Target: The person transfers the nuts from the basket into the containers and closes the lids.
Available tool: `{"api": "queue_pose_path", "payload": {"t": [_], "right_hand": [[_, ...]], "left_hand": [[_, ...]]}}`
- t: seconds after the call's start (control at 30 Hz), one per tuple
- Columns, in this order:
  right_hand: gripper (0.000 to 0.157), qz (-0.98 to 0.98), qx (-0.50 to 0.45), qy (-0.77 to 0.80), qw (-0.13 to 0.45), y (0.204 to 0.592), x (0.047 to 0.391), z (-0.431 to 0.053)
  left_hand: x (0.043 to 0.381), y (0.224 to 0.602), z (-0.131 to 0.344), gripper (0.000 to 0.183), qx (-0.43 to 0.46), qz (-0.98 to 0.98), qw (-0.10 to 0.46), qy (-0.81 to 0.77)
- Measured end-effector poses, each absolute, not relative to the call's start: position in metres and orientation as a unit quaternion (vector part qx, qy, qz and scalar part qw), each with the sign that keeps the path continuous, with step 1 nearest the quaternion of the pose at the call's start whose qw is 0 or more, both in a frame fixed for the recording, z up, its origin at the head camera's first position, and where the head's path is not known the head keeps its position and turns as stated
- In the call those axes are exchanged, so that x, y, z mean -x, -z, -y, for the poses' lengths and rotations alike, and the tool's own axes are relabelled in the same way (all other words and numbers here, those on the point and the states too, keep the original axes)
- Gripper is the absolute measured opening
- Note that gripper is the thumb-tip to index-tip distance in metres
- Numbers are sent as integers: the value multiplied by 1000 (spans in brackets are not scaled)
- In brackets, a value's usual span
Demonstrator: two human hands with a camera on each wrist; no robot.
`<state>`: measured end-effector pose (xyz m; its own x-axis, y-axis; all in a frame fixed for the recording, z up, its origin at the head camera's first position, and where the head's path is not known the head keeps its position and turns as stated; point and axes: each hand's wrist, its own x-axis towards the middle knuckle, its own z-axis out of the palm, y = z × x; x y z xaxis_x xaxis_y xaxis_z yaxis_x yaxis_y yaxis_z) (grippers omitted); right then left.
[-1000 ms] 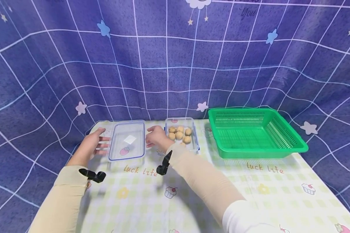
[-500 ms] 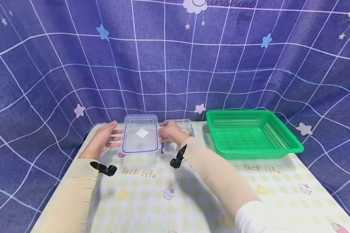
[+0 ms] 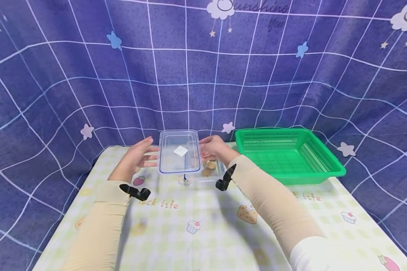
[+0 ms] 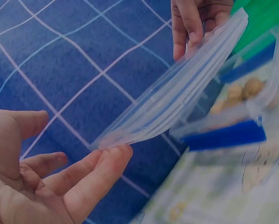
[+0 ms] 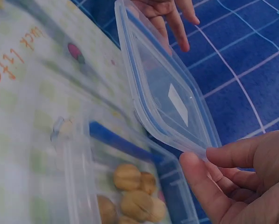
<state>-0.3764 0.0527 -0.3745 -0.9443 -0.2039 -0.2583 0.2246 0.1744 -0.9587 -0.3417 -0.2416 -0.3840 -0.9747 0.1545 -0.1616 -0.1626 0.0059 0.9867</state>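
Note:
A clear plastic lid point(image 3: 171, 160) with a blue seal and a white label is raised off the table. My right hand point(image 3: 218, 148) pinches its right edge between thumb and fingers, seen closely in the right wrist view. At the left edge, the fingertips of my left hand point(image 3: 133, 160) touch the lid from beneath, while the thumb stands apart. Below and partly behind the lid is a clear box point(image 5: 83, 177) with blue clips, holding several walnuts point(image 5: 137, 205). The lid overlaps the box's left part in the head view.
A green plastic basket point(image 3: 291, 175) stands to the right of the box. A checked, printed tablecloth point(image 3: 220, 241) covers the table. Behind hangs a dark blue grid-patterned curtain point(image 3: 203, 94), close to the table's back edge.
Both hands have lifted the lid off the tablecloth and carried it right, over the left part of the walnut box. The head view has shifted slightly.

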Motion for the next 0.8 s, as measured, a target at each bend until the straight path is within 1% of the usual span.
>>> {"api": "queue_pose_path", "payload": {"t": [0.33,0.57,0.8], "right_hand": [[52,-762,-7,627,161,367,374,-96],[55,-761,-26,624,176,361,373,-119],[56,-755,-29,628,187,356,373,-132]], "left_hand": [[349,383,202,62,0,-670,125,-731],[352,383,180,60,0,-671,128,-730],[355,383,168,67,12,-665,131,-735]]}}
